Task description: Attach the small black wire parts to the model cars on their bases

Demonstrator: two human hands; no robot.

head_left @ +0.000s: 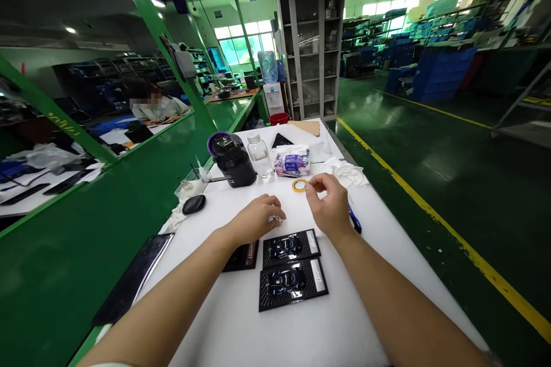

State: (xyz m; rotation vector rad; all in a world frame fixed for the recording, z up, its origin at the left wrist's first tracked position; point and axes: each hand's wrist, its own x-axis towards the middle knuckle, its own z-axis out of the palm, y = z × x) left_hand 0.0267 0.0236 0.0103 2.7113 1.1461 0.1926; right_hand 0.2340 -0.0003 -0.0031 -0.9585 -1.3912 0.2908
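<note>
My right hand (329,202) has thumb and forefinger pinched at the right edge of a thin roll of yellow tape (294,185). My left hand (260,217) hovers low over the white table, fingers curled around a small white piece with dark marks (275,219), too small to name. Below the hands lie two black textured plates, an upper one (267,264) and a lower one (267,301), each bearing a glossy dark car-shaped model and a silver label. Another dark plate with a reddish label (252,256) is partly hidden under my left wrist.
A black jug (239,172), clear bottle (259,156) and wipes pack (293,161) stand behind. Crumpled tissue (346,172) and a blue-handled tool (355,221) are at right; a black mouse-shaped object (194,205) lies left. Another person (161,108) sits beyond the green partition.
</note>
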